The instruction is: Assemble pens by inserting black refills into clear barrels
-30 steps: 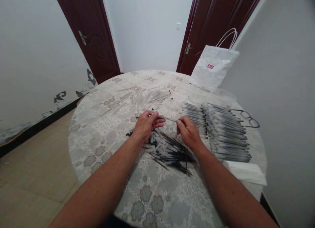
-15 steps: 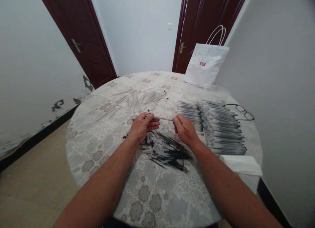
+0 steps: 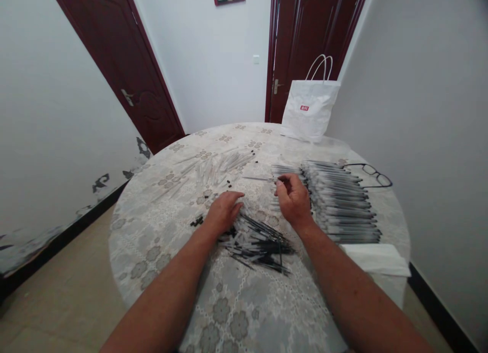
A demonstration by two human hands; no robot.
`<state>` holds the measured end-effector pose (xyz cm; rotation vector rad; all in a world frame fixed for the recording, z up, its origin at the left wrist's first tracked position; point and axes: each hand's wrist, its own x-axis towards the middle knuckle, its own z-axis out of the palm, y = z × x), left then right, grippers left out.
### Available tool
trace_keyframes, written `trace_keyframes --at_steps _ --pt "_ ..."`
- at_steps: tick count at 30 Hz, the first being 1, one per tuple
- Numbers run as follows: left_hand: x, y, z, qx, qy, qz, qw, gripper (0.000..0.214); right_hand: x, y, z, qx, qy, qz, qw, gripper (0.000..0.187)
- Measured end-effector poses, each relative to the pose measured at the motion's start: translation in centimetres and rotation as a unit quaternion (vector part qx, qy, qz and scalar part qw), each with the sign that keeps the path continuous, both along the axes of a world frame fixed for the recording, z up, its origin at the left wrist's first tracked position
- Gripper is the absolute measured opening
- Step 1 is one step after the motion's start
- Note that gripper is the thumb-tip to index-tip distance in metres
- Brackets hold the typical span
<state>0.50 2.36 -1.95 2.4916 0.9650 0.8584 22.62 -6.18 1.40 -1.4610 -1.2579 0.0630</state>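
Note:
My right hand [image 3: 293, 200] pinches one slim pen [image 3: 257, 179] by its end and holds it level beside the rows of assembled pens [image 3: 337, 200] laid out on the right of the round table [image 3: 160, 211]. My left hand [image 3: 224, 211] rests palm down with its fingers stretched over the loose heap of black refills and pen parts [image 3: 257, 238] in front of me. Clear pen barrels [image 3: 217, 165] lie scattered farther back, with small black caps [image 3: 197, 221] near my left wrist.
A white paper bag [image 3: 309, 111] stands at the table's far edge against the wall. Black-framed glasses [image 3: 371, 174] lie at the right rim, and a folded white cloth [image 3: 375, 259] lies near the right front edge. Dark red doors stand behind.
My left hand let go of the pen and dropped onto the refill heap. My right hand carried the pen rightward toward the rows of pens. The camera tilted up.

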Motion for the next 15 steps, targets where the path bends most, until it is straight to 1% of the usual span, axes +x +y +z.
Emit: trace_keyframes --at_steps 3,5,7,10,15 --pt "0.7 -0.3 -0.2 0.052 0.096 -0.051 0.993 0.033 -0.1 -0.1 0.0 0.006 -0.03 0.005 1.0 0.018" --pt "1.2 -0.4 -0.1 0.066 0.143 -0.061 0.986 0.033 -0.2 -0.1 0.0 0.009 -0.049 0.006 0.999 0.017" --pt "1.5 -0.5 0.1 0.072 0.178 -0.056 0.98 0.033 -0.2 -0.1 0.1 0.012 -0.063 0.004 0.998 0.016" --pt "1.7 -0.5 0.4 0.078 0.203 -0.047 0.975 0.032 -0.2 -0.1 0.1 0.018 -0.07 0.003 0.997 0.016" --pt "1.3 -0.5 0.7 0.087 0.208 -0.035 0.974 0.027 -0.1 -0.1 0.1 0.015 -0.077 0.004 0.997 0.016"
